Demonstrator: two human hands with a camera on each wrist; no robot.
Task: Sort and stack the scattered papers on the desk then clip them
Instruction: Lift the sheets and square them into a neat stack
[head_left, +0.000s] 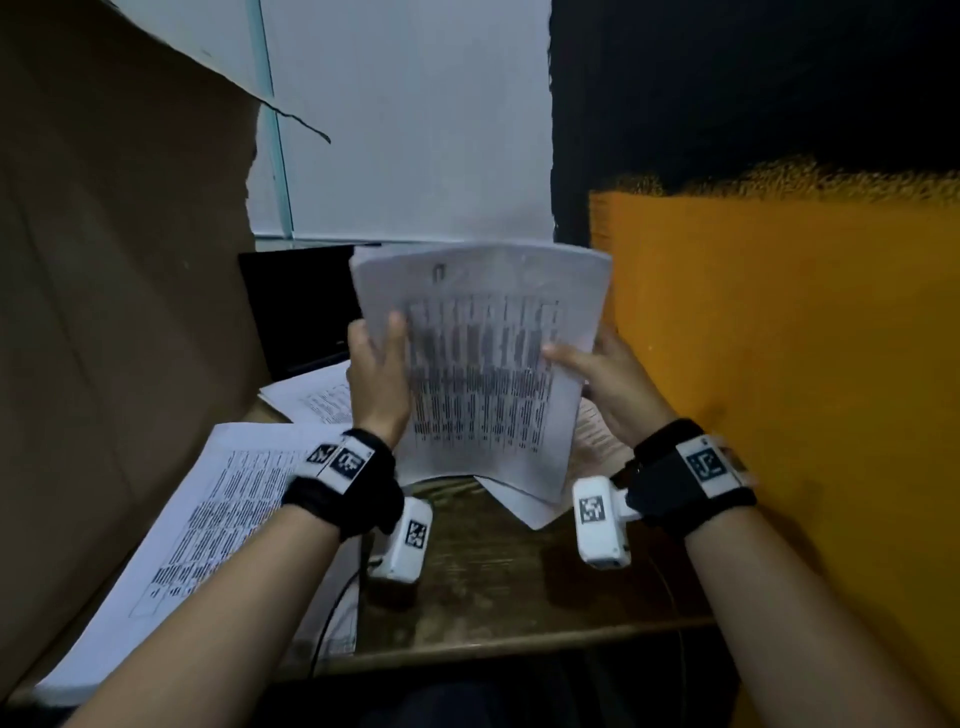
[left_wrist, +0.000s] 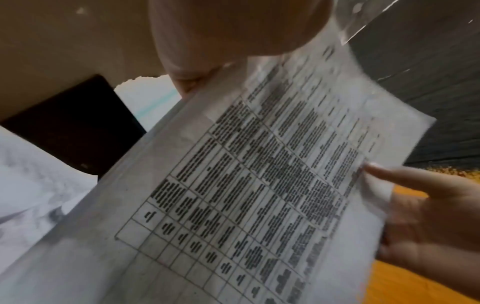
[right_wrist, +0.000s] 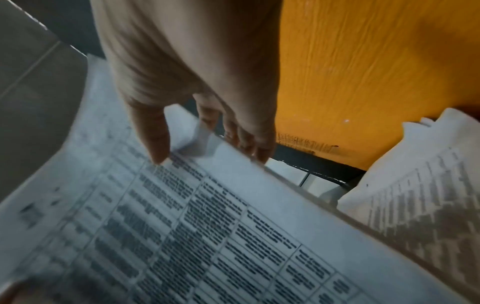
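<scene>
A bundle of printed sheets (head_left: 480, 364) with dark table text stands nearly upright over the desk, its bottom edge near the wood. My left hand (head_left: 375, 364) grips its left edge, thumb on the front. My right hand (head_left: 597, 374) pinches the right edge, thumb on the printed face and fingers behind. The left wrist view shows the same sheets (left_wrist: 246, 195) with my left hand (left_wrist: 207, 51) at the top and the right hand's thumb (left_wrist: 405, 181) on the page. In the right wrist view my right hand (right_wrist: 197, 131) holds the page edge (right_wrist: 233, 205). No clip is in view.
More printed sheets (head_left: 208, 530) lie at the desk's left, others (head_left: 311, 400) further back and one (head_left: 524, 504) under the bundle. A cardboard panel (head_left: 114, 260) stands left, an orange wall (head_left: 779, 364) right, a black object (head_left: 301, 306) behind. Bare wooden desk (head_left: 493, 571) shows in front.
</scene>
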